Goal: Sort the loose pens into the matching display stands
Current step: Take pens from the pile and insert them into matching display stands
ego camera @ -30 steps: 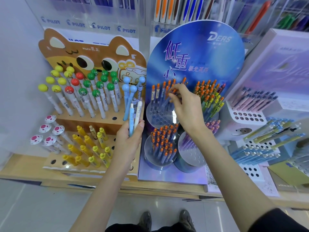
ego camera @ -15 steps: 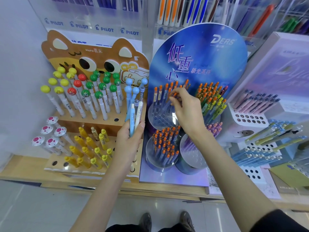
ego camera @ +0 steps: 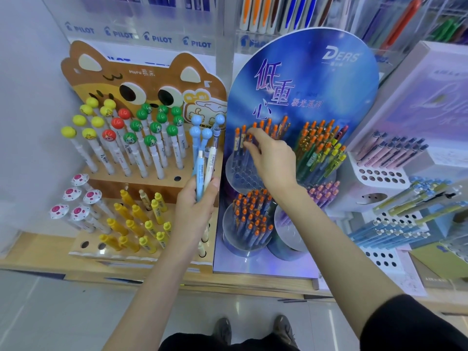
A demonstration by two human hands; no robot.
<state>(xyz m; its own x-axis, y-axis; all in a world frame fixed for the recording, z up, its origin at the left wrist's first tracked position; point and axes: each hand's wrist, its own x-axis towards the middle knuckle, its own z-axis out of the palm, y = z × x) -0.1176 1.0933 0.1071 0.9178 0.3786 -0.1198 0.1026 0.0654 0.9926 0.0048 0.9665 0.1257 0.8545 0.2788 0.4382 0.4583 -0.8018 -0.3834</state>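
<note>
**Reaching into the orange tops while the spare bundle waits**

Over at the blue stand [ego camera: 304,84], the right hand [ego camera: 272,160] is up in the top-left clear holder [ego camera: 240,173], fingers bent down among the orange-topped pens [ego camera: 268,125]. Whether it is pinching one or only nudging them, I cannot tell; the fingertips are buried in the caps. My guess is it is seating or straightening a pen in that holder.

The left hand [ego camera: 195,209] grips the loose pens [ego camera: 205,168] as an upright fan, a light blue one and pale ones, tips up, parked right between the cat stand [ego camera: 141,79] and the blue stand. That looks like a sensible waiting spot: caps in plain sight for matching, either stand within easy reach.

Against half a second back, the right hand has slid left across that cluster, from its right-hand side to the left edge. The left hand's bundle has barely budged.
</note>
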